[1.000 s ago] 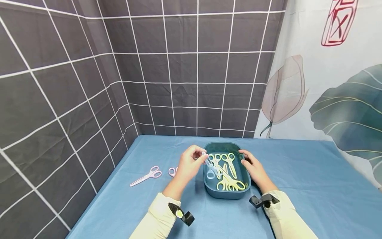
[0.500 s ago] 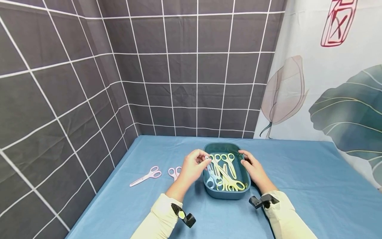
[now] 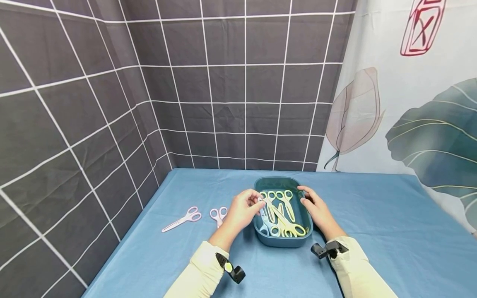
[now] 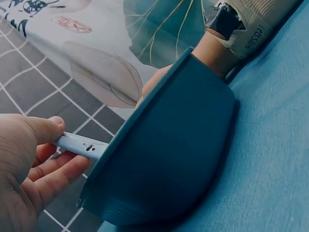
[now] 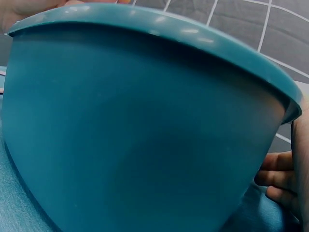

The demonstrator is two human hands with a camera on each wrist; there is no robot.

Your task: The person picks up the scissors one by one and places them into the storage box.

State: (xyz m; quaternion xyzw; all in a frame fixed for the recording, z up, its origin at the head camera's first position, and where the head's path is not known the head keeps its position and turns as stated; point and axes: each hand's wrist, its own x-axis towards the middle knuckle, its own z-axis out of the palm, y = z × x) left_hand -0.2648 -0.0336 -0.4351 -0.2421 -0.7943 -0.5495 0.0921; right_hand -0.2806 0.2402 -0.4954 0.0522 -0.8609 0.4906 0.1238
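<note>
My left hand (image 3: 244, 209) pinches a pair of light blue scissors (image 3: 263, 219) by the tip end, between thumb and fingers. In the left wrist view the pale blade end of these scissors (image 4: 82, 145) slopes down past the rim. Their handle loops are low in the dark teal bin (image 3: 283, 242), at its left side. Around the right rim of the bin my right hand (image 3: 318, 211) grips, its fingers (image 5: 277, 176) outside the wall in the right wrist view. Several pairs of yellow-green scissors (image 3: 287, 205) lie inside the bin, some overlapping.
To the left on the blue cloth (image 3: 179, 260) lie pink scissors (image 3: 182, 220). More pink scissors (image 3: 218, 214) lie beside my left hand, which partly hides them. A dark gridded curtain (image 3: 223, 116) stands behind the table, with a white patterned one (image 3: 357, 124) at the right.
My left hand has moved slightly right and down, and the blue scissors have gone lower into the bin, swinging more upright. My right hand has stayed on the rim.
</note>
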